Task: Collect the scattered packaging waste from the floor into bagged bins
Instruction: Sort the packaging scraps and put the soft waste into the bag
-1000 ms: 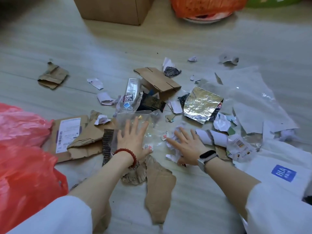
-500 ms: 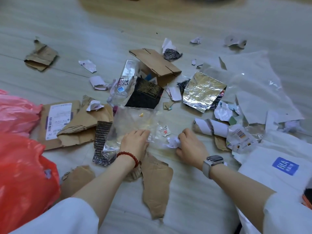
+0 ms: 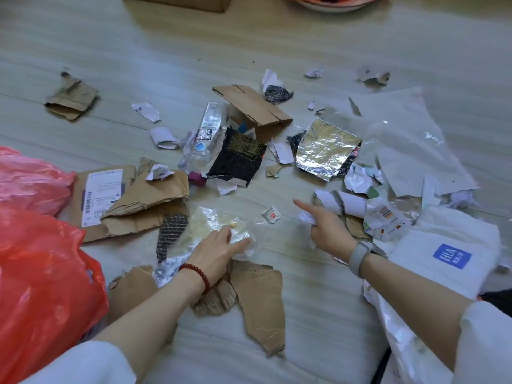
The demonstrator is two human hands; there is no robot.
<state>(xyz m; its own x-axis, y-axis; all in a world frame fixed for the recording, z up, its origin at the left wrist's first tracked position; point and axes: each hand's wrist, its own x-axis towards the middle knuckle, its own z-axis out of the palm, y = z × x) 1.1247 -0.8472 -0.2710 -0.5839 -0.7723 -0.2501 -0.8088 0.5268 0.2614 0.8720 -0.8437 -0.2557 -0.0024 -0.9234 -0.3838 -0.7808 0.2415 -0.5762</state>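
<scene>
Packaging waste lies scattered over the floor. My left hand, with a red bead bracelet, grips a crumpled clear plastic bag that rests on the floor. My right hand, with a watch on its wrist, holds a small crumpled white paper scrap while its index finger points left toward a small white sachet. Torn brown cardboard lies just in front of me. A red bin bag bulges at the left edge.
A labelled cardboard mailer, a crushed clear bottle, a black pouch, silver foil and grey plastic mailers lie beyond my hands. A white bag with a blue logo sits at the right. A cardboard box stands at the far edge.
My left hand has closed on the clear plastic bag and crumpled it. My right hand has lifted with the paper scrap and now points left. The view has tilted up slightly.
</scene>
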